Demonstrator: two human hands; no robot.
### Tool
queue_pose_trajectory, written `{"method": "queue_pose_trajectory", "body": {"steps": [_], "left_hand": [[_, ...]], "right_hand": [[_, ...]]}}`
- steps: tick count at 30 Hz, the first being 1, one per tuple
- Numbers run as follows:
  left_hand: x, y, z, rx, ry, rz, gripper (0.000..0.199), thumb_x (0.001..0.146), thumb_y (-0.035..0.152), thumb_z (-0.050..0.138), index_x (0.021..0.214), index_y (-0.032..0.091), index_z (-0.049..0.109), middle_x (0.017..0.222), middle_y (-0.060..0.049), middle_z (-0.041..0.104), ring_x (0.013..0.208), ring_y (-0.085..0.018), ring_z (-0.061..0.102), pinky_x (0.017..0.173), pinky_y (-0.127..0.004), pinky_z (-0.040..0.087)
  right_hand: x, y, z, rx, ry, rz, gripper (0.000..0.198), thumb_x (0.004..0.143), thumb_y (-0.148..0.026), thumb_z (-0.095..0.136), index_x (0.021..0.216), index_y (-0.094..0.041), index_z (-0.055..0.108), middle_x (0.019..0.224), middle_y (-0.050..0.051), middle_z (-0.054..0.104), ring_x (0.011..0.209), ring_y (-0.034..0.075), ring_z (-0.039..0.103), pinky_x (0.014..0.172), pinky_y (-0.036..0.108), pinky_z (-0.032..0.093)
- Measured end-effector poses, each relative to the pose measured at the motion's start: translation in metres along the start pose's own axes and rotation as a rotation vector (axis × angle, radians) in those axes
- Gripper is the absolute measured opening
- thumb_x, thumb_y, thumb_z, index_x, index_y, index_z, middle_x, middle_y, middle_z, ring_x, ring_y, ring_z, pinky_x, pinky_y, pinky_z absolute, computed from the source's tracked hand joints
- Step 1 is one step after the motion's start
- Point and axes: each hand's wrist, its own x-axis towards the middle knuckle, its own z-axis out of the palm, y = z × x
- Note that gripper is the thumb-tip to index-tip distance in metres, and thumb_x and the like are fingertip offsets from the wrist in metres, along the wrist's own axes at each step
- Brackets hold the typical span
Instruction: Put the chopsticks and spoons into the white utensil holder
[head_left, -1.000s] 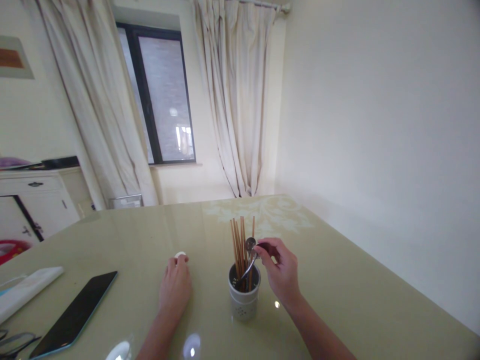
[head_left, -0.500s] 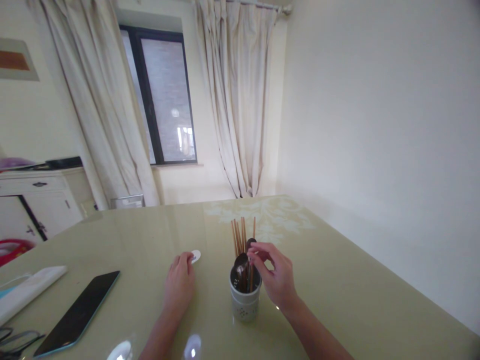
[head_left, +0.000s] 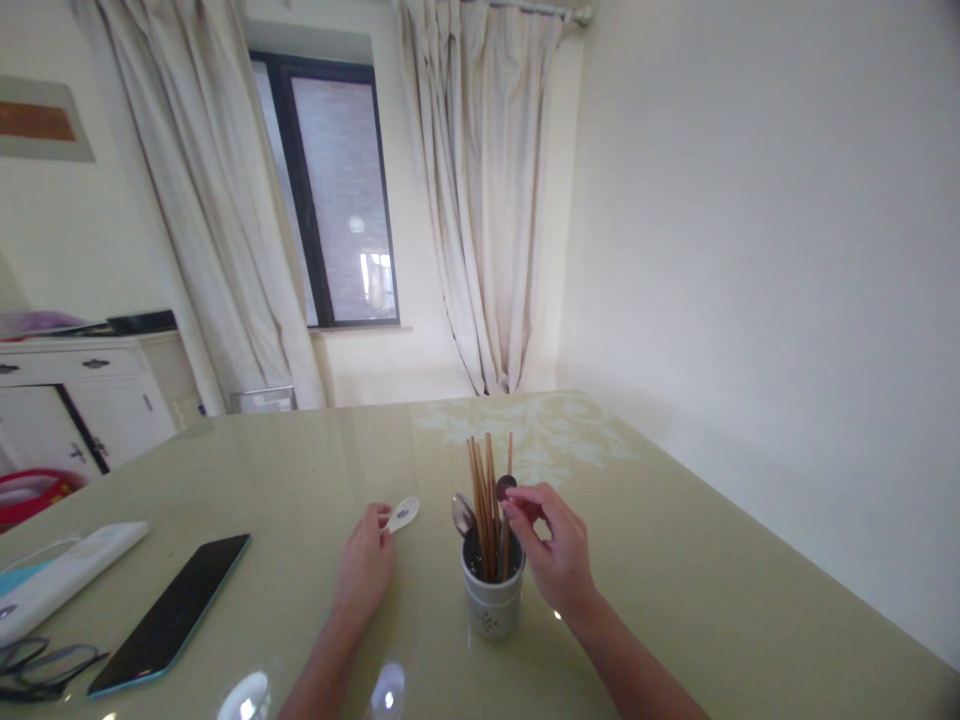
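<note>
A grey holder (head_left: 494, 610) with small holes in its side stands upright on the table. Several wooden chopsticks (head_left: 484, 490) rise from it, and a metal spoon (head_left: 463, 515) leans out over its left rim. My right hand (head_left: 555, 545) is at the holder's upper right, thumb and forefinger pinched at the bowl of a dark brown spoon (head_left: 506, 486) among the chopsticks. To the left, my left hand (head_left: 366, 560) rests low over the table. Its curled fingers hold the handle of a white spoon (head_left: 405, 513) with a blue mark in its bowl.
A black-screened tablet or phone (head_left: 172, 612) lies at left, beside a white power strip (head_left: 75, 575) and a pair of glasses (head_left: 45, 665). A wall (head_left: 750, 300) runs along the table's right edge. Behind stand curtains (head_left: 487, 200) and a white cabinet (head_left: 112, 400).
The spoon bowl at the holder's front has swung to the left rim. More of the white spoon now shows beyond my left fingers. My right hand has hardly moved.
</note>
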Motion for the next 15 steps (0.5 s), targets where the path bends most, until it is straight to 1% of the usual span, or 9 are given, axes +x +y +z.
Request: {"method": "queue_pose_trajectory", "body": {"steps": [2,4,6,7,9,12,13,15], "left_hand": [[-0.001,0.004,-0.002,-0.061,0.057,0.026,0.025,0.091,0.01,0.045,0.107,0.021,0.062,0.106,-0.009,0.077,0.102,-0.025,0.074,0.097,-0.042,0.056],[-0.005,0.014,-0.006,-0.149,0.176,0.099,0.024,0.095,0.019,0.044,0.113,0.02,0.061,0.111,-0.011,0.075,0.103,-0.026,0.072,0.096,-0.045,0.057],[-0.014,0.029,-0.01,-0.241,0.322,0.201,0.029,0.101,0.031,0.045,0.123,0.019,0.06,0.116,-0.011,0.071,0.101,-0.026,0.07,0.093,-0.045,0.058],[-0.022,0.038,-0.011,-0.271,0.382,0.247,0.032,0.103,0.037,0.046,0.126,0.019,0.059,0.114,-0.011,0.07,0.098,-0.025,0.069,0.089,-0.044,0.059],[-0.04,0.055,-0.011,-0.31,0.435,0.381,0.031,0.105,0.04,0.048,0.125,0.019,0.061,0.11,-0.009,0.068,0.099,-0.024,0.068,0.088,-0.04,0.06],[-0.068,0.071,-0.004,-0.324,0.39,0.706,0.023,0.106,0.028,0.051,0.123,0.021,0.064,0.109,-0.008,0.068,0.1,-0.021,0.068,0.086,-0.034,0.061],[-0.075,0.074,0.0,-0.325,0.344,0.792,0.024,0.106,0.023,0.051,0.126,0.022,0.063,0.11,-0.008,0.068,0.101,-0.02,0.069,0.086,-0.032,0.062],[-0.084,0.077,0.007,-0.342,0.273,0.872,0.03,0.105,0.017,0.051,0.133,0.022,0.06,0.111,-0.009,0.068,0.101,-0.018,0.07,0.084,-0.029,0.063]], "right_hand": [[-0.001,0.002,0.0,-0.01,0.004,-0.009,0.007,0.1,-0.021,0.07,0.105,-0.024,0.075,0.085,0.002,0.074,0.068,0.016,0.067,0.065,0.026,0.057],[-0.001,0.003,0.001,-0.02,0.013,-0.029,0.007,0.1,-0.02,0.069,0.105,-0.023,0.074,0.085,0.002,0.074,0.068,0.015,0.066,0.065,0.025,0.057],[-0.003,0.003,0.001,-0.022,0.014,-0.052,0.009,0.101,-0.019,0.068,0.105,-0.023,0.074,0.086,0.002,0.073,0.069,0.016,0.066,0.065,0.025,0.056],[-0.004,0.002,0.002,-0.019,0.006,-0.063,0.01,0.101,-0.018,0.067,0.107,-0.023,0.074,0.086,0.003,0.073,0.07,0.016,0.066,0.065,0.025,0.056],[-0.006,-0.002,0.003,-0.007,-0.022,-0.081,0.015,0.102,-0.017,0.066,0.114,-0.024,0.073,0.088,0.003,0.073,0.071,0.016,0.066,0.065,0.026,0.056],[-0.01,-0.008,0.003,0.015,-0.08,-0.12,0.028,0.102,-0.016,0.065,0.129,-0.025,0.07,0.094,0.005,0.075,0.078,0.019,0.069,0.067,0.028,0.057],[-0.01,-0.009,0.003,0.02,-0.095,-0.138,0.03,0.103,-0.015,0.063,0.131,-0.025,0.069,0.097,0.006,0.075,0.082,0.019,0.07,0.07,0.029,0.058],[-0.012,-0.011,0.002,0.025,-0.114,-0.17,0.031,0.103,-0.012,0.059,0.129,-0.026,0.07,0.098,0.007,0.076,0.086,0.02,0.071,0.075,0.03,0.059]]}}
